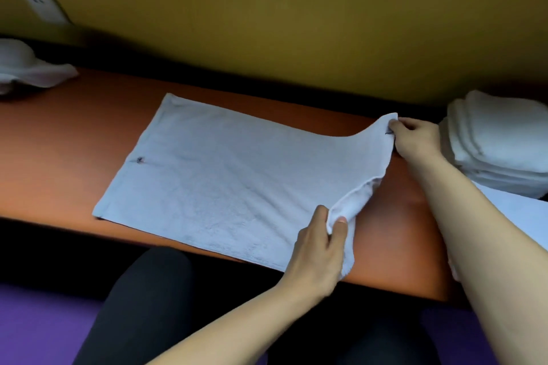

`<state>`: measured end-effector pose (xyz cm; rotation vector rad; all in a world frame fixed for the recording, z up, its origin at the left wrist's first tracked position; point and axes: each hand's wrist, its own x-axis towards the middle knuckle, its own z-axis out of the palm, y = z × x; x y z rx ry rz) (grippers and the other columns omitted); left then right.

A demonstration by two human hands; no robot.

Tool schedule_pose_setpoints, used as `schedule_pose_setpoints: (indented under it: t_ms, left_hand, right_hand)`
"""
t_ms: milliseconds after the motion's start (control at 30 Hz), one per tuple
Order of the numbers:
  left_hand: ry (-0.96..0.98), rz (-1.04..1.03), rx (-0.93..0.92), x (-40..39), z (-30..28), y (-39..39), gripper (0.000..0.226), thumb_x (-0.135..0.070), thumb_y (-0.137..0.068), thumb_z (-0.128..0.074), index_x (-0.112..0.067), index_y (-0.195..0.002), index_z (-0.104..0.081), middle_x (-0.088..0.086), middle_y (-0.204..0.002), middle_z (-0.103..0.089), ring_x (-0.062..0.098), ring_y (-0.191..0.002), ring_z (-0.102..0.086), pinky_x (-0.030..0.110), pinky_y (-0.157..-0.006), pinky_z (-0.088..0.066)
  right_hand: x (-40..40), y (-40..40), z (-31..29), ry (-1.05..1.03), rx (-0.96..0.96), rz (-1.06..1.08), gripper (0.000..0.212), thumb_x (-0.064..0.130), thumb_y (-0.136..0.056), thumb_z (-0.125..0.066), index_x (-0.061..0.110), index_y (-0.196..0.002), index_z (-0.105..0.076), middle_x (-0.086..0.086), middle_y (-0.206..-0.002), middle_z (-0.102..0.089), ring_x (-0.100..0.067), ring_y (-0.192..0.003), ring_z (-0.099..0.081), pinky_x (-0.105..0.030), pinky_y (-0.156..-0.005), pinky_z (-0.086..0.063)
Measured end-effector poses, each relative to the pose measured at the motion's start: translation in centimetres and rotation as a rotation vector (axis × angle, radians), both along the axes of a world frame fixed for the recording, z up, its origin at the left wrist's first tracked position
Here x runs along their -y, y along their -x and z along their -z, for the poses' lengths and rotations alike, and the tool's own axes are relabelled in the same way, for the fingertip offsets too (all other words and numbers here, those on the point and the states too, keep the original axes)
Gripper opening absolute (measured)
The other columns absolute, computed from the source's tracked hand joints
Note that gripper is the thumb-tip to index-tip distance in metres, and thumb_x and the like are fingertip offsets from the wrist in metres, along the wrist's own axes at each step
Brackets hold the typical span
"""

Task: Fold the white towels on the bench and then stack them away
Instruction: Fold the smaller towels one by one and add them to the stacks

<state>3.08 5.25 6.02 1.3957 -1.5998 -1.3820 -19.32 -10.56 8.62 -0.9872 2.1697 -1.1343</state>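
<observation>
White towel (225, 175) lies spread mid-frame on the orange bench (59, 139). Your left hand (318, 249) pinches its lower right corner; your right hand (415, 136) pinches the upper right corner, beside the folded stack (498, 142).

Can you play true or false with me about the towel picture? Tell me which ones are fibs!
1. Both hands hold the spread towel. True: the left hand pinches its near right corner, the right hand its far right corner.
2. The folded stack sits at the left end of the bench. False: it is at the right end.
3. The bench is green. False: it is orange-brown.
4. A loose pile of towels lies at the far left. True.
</observation>
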Motion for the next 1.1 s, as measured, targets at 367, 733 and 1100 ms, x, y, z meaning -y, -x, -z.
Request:
schedule_pose_setpoints:
  t_ms: [367,733,1100]
  left_hand:
    - [-0.028,-0.318,-0.028,2.6,-0.3,-17.7,0.04,-0.033,-0.105,-0.049,-0.001,-0.081,-0.05,0.013,-0.066,-0.046,0.016,-0.05,-0.068,0.041,-0.056,-0.056]
    - [0.091,-0.706,0.113,5.9,2.7,-28.9,0.042,-0.036,-0.103,-0.049,-0.01,-0.069,-0.047,0.012,-0.057,-0.045,0.038,-0.06,-0.058,0.05,-0.059,-0.049]
    - [0.011,-0.679,0.531,7.3,8.3,-34.3,0.035,-0.044,-0.102,-0.043,-0.02,-0.076,-0.047,0.007,-0.064,-0.052,0.039,-0.077,-0.056,0.039,-0.063,-0.037]
  right_hand:
    - [6.8,-20.2,-1.6,0.056,0.37,-0.139,0.01,0.014,-0.1,-0.06,0.013,-0.104,-0.069,-0.005,-0.08,-0.069,-0.018,-0.064,-0.069,-0.024,-0.051,-0.055]
    - [12.8,-35.7,-0.8,0.051,0.454,-0.274,0.019,0.013,-0.101,-0.058,0.017,-0.085,-0.067,-0.011,-0.09,-0.072,-0.026,-0.082,-0.073,-0.031,-0.063,-0.063]
    - [10.8,-39.6,4.2,-0.099,0.402,-0.539,0.047,0.006,-0.099,-0.056,0.02,-0.144,-0.053,-0.003,-0.119,-0.065,-0.016,-0.096,-0.064,-0.037,-0.083,-0.061]
